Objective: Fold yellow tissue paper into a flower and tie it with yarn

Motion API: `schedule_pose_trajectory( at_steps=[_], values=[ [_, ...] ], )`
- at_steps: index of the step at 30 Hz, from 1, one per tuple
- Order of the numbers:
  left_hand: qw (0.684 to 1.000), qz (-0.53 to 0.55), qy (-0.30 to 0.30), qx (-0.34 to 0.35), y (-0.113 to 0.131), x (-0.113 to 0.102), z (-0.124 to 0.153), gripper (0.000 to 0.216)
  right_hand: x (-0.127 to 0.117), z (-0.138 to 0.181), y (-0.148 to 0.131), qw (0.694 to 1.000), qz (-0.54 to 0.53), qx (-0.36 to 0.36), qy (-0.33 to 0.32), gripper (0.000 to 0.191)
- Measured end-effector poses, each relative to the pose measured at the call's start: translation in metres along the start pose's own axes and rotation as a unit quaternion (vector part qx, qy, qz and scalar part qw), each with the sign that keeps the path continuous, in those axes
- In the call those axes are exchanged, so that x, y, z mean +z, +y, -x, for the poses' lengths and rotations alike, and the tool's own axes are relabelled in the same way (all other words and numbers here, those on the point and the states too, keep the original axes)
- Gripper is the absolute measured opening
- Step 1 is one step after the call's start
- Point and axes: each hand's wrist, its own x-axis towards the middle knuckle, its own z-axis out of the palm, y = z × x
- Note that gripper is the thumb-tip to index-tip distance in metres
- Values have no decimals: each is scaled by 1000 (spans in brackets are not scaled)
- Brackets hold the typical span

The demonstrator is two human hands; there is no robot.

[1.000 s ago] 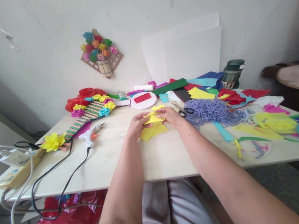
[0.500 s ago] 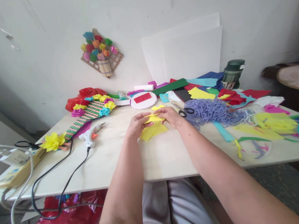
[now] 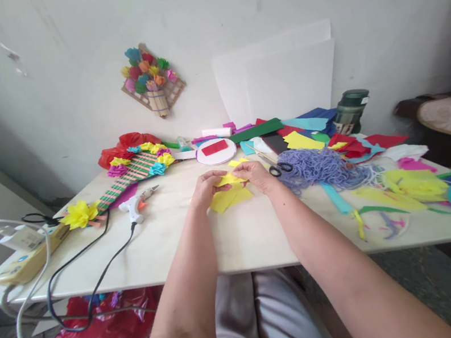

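Note:
Both of my hands meet over the middle of the white table (image 3: 237,236). My left hand (image 3: 206,188) pinches the left end of a folded yellow paper piece (image 3: 230,179), and my right hand (image 3: 257,175) pinches its right end. More yellow paper (image 3: 230,198) lies flat on the table just under my hands. Fingers of both hands are curled round the paper.
A white glue gun (image 3: 138,202) with a black cord lies to the left, beside a decorated paper guitar (image 3: 131,173). Black-handled scissors (image 3: 278,168), purple yarn (image 3: 320,167) and coloured paper scraps (image 3: 418,185) crowd the right. A power strip (image 3: 28,259) sits at the left edge.
The yellow piece between my fingers has been pressed a little flatter and lower; my hands stay in nearly the same place.

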Motion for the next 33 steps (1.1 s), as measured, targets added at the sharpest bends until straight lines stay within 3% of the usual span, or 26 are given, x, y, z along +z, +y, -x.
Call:
schedule_pose_trajectory(
  at_steps=[5,10,17,27,33],
  values=[
    [1000,15,19,-12,0,-2,-4,32,0,-2,4,1000,6,-22,7,29],
    [999,42,22,-19,-1,-3,-6,27,2,-1,1,999,10,-36,15,30],
    [997,-73,6,-14,-4,-1,-1,37,10,4,-8,997,52,-36,32,29],
    [993,-108,4,50,-9,-4,-3,37,8,3,-3,998,65,-14,15,26],
    [989,-144,20,39,-6,-2,-1,39,8,2,-1,998,63,-10,23,25]
  ],
)
